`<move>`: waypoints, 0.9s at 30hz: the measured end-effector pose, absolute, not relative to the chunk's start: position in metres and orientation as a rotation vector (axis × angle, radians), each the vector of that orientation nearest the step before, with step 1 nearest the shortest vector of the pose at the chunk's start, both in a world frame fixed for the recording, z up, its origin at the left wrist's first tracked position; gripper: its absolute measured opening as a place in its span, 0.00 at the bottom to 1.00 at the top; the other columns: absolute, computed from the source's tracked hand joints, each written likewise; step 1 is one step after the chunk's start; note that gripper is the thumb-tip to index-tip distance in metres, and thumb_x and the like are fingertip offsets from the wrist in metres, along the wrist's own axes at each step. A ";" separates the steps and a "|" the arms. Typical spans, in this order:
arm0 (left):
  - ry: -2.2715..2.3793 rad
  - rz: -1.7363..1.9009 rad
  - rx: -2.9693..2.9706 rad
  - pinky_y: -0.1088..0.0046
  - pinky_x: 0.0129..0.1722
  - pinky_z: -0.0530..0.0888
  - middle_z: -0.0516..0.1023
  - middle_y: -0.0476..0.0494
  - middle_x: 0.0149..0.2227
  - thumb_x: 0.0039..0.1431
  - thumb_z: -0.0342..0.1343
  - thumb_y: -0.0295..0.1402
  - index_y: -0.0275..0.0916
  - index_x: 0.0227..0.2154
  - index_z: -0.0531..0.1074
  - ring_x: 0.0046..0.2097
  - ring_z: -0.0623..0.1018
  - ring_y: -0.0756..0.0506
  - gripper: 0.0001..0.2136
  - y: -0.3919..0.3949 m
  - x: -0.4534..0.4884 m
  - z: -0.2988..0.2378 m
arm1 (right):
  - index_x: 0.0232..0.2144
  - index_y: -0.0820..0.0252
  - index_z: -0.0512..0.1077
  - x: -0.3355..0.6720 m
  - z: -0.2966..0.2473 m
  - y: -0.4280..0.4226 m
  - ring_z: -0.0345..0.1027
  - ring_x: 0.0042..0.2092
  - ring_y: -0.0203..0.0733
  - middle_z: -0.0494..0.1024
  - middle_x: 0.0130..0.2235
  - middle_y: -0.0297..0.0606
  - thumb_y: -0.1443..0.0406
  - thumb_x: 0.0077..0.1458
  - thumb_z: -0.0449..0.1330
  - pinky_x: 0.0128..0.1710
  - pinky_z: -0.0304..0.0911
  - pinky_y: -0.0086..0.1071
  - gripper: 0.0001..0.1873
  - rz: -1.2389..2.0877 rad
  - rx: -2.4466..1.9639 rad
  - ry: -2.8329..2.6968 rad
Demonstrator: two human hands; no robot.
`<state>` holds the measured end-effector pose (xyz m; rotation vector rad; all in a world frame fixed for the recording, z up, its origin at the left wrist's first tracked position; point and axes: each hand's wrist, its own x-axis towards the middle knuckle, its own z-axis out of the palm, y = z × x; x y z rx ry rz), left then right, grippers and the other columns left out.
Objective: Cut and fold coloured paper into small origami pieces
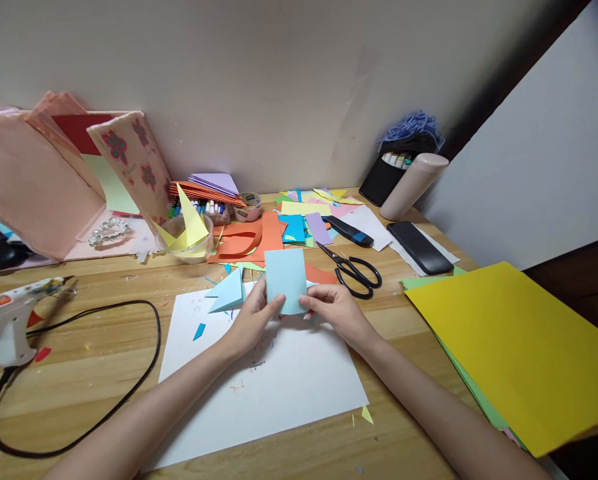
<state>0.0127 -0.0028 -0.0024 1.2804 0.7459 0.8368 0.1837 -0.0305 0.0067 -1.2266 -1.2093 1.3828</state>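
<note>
Between my two hands is a light blue piece of paper [285, 277], held upright above a white sheet [299, 380]. My left hand [256, 310] pinches its lower left side, thumb in front. At the lower right corner, my right hand [333, 308] grips the same paper between thumb and fingers. A folded light blue paper shape [229, 293] with pointed ends lies just left of my left hand. Small paper scraps and coloured marks dot the white sheet, among them a blue scrap [199, 331]. Black-handled scissors [353, 270] rest beyond my right hand.
A glue gun [13, 320] with a looping black cord lies at left. Behind are a plastic cup [191, 250] with yellow paper, orange paper [273, 233] and a utility knife [349, 231]. To the right are a phone [419, 247], a bottle [413, 187] and yellow sheets [519, 353].
</note>
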 end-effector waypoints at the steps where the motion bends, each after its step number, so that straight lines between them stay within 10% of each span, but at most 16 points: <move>1: 0.760 0.859 1.237 0.71 0.38 0.68 0.71 0.42 0.43 0.58 0.49 0.39 0.40 0.48 0.60 0.41 0.72 0.46 0.17 -0.001 0.012 -0.005 | 0.22 0.62 0.75 0.185 0.006 -0.030 0.65 0.25 0.33 0.73 0.25 0.34 0.57 0.46 0.61 0.27 0.64 0.27 0.13 1.410 -1.204 -1.185; 27: 0.846 0.875 1.136 0.77 0.31 0.68 0.72 0.43 0.42 0.55 0.52 0.39 0.39 0.46 0.59 0.39 0.73 0.47 0.17 0.006 0.009 -0.006 | 0.31 0.62 0.74 0.188 0.003 -0.027 0.67 0.30 0.33 0.74 0.30 0.35 0.61 0.45 0.62 0.31 0.64 0.28 0.11 1.573 -1.125 -1.132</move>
